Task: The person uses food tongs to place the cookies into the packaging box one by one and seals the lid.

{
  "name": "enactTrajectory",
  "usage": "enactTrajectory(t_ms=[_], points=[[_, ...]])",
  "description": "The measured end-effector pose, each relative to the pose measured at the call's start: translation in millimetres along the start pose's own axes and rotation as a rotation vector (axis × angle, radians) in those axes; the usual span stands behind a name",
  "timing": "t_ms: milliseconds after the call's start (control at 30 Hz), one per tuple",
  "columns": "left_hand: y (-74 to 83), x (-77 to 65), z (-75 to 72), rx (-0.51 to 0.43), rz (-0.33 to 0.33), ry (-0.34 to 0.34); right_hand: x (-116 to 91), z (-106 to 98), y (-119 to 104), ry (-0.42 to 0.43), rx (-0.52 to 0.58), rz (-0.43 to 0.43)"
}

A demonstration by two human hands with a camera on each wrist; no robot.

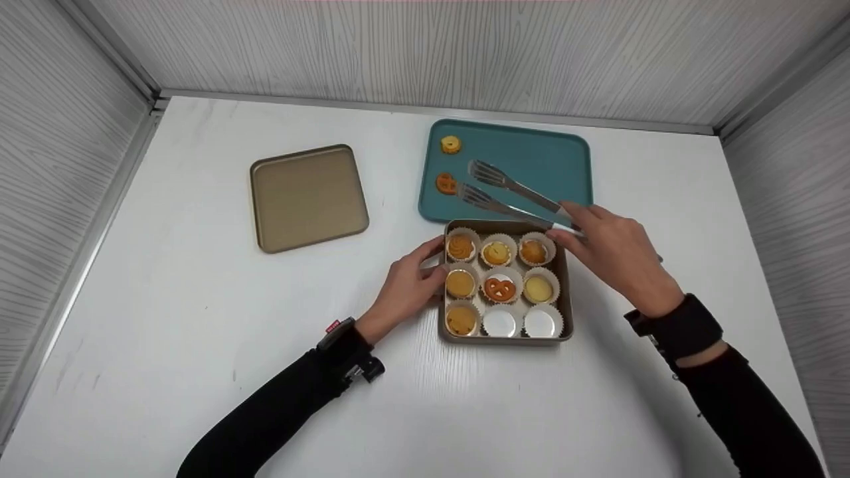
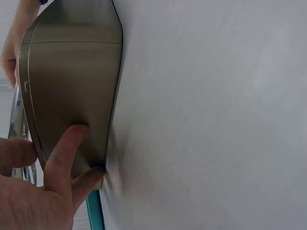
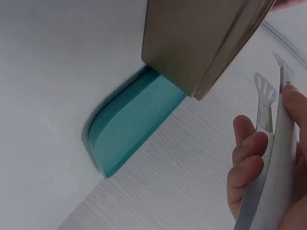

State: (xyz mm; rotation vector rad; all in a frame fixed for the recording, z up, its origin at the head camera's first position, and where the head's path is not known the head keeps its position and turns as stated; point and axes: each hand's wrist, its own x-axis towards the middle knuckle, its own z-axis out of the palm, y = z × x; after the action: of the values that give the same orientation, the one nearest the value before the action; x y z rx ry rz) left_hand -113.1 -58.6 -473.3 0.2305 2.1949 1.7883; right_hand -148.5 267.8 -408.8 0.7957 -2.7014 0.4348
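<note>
My right hand (image 1: 617,249) grips metal tongs (image 1: 524,189) with white handles. Their slotted ends stand apart with nothing between them, over the teal tray (image 1: 558,159). On that tray lie a pretzel (image 1: 446,184), close to the lower tong end, and a yellow round cookie (image 1: 451,145). My left hand (image 1: 405,292) rests against the left side of a gold tin box (image 1: 508,340), fingertips on its outer wall in the left wrist view. Paper cups fill the box, several with cookies; a pretzel biscuit (image 1: 499,289) sits in the centre one. Two front cups show bare white bottoms.
A flat gold lid (image 1: 309,199) lies on the white table (image 1: 166,285) to the left of the tray. Grey wood-grain panels (image 1: 425,60) wall the table at the back and both sides.
</note>
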Motion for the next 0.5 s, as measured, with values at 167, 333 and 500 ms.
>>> enactTrajectory(t_ms=[167, 333, 500], points=[[0.4, 1.5, 0.1, 0.036, 0.010, 0.006, 29, 8, 3, -0.028, -0.021, 0.061], [1.6, 3.2, 0.1, 0.042, 0.009, 0.002, 55, 14, 5, -0.052, -0.092, 0.085], [-0.6, -0.7, -0.1, 0.035, 0.005, 0.010, 79, 23, 4, -0.097, -0.072, 0.125]])
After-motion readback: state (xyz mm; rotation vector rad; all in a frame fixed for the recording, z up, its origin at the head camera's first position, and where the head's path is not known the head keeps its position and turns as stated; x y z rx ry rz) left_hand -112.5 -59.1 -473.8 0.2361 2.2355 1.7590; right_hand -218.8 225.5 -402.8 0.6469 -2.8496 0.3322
